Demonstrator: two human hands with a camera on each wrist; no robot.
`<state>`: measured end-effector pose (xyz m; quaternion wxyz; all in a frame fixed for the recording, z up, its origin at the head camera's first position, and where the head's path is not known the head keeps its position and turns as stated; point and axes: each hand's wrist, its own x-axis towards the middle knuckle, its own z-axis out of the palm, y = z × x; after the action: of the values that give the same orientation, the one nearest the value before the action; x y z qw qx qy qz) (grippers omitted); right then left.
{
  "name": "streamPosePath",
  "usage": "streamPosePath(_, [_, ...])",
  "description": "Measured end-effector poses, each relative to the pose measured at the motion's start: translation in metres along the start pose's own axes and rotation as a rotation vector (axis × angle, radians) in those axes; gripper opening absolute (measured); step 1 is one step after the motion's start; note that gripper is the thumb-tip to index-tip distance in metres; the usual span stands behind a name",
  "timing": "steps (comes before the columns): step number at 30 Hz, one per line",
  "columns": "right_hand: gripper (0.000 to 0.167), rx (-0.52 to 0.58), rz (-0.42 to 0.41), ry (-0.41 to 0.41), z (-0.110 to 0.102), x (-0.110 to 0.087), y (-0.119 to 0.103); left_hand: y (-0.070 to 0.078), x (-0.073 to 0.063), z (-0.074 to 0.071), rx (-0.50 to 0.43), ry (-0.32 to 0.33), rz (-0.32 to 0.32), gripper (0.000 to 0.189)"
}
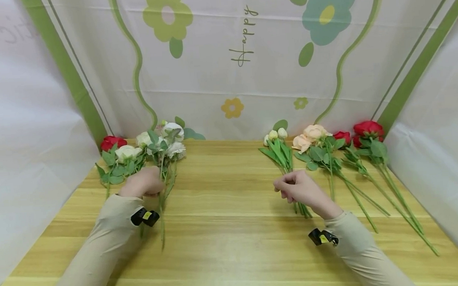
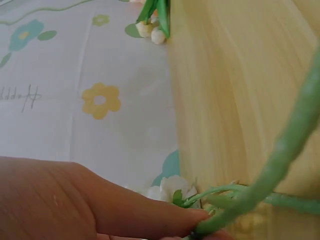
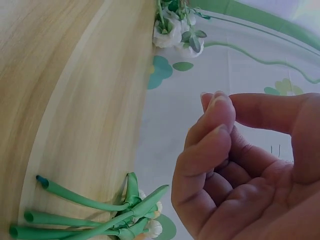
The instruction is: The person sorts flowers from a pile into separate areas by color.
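1. Presently, the left hand (image 1: 143,182) pinches a green stem (image 2: 284,150) between thumb and finger; the left wrist view confirms the contact.
2. The right hand (image 1: 303,191) is closed, thumb meeting the fingertips and the other fingers curled. No item is visible in its grasp.
3. The held stem lies at the left group, beside the white flowers (image 1: 173,132). It probably belongs to one of them; the hand hides part of its run, so the exact bloom cannot be confirmed.
4. Below the right hand in the head view lie the tulips (image 1: 278,151), bunched, with pale heads towards the back. The right wrist view shows them apart from the fingers.
5. Left of the white flowers are a cream rose (image 1: 127,152) and, farther out, a red rose (image 1: 113,143).
6. Right of the tulips lie peach roses (image 1: 315,132), then red roses (image 1: 369,129) at the far side, stems pointing towards the person.
7. All groups lie on the wood-grain counter (image 1: 224,203), before a printed cloth (image 1: 210,83).
8. Judgement on the step: the left hand appears to be handling one stem within its group, with the right hand unloaded.
9. Judgement on the next move: it calls for a secure pinch and a gentle draw, freeing the stem without dragging its neighbours.
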<state>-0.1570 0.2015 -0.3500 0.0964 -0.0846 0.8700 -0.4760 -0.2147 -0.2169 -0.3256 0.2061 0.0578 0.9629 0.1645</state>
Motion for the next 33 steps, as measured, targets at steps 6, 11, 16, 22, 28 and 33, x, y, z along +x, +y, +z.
streamPosePath(6, [0.03, 0.008, 0.003, -0.009, 0.002, 0.0, 0.0, -0.005, -0.001, -0.007, -0.044, 0.03, 0.048, 0.036])
streamPosePath(11, [0.029, 0.002, 0.0, -0.015, 0.003, 0.0, 0.002, -0.005, -0.003, -0.012, -0.06, 0.08, 0.042, 0.046])
streamPosePath(16, [0.031, -0.008, -0.004, -0.012, 0.004, 0.0, 0.002, -0.003, -0.006, -0.014, -0.135, 0.201, 0.089, 0.052])
streamPosePath(22, [0.03, -0.004, -0.004, -0.016, 0.004, -0.001, 0.0, 0.002, -0.005, -0.01, -0.228, 0.35, 0.205, 0.047])
streamPosePath(28, [0.03, 0.027, 0.002, -0.03, 0.006, -0.002, -0.003, 0.018, -0.002, -0.002, -0.344, 0.418, 0.253, 0.035])
streamPosePath(33, [0.03, 0.051, 0.0, -0.045, 0.009, -0.004, -0.007, 0.038, -0.003, 0.011, -0.46, 0.436, 0.341, 0.035])
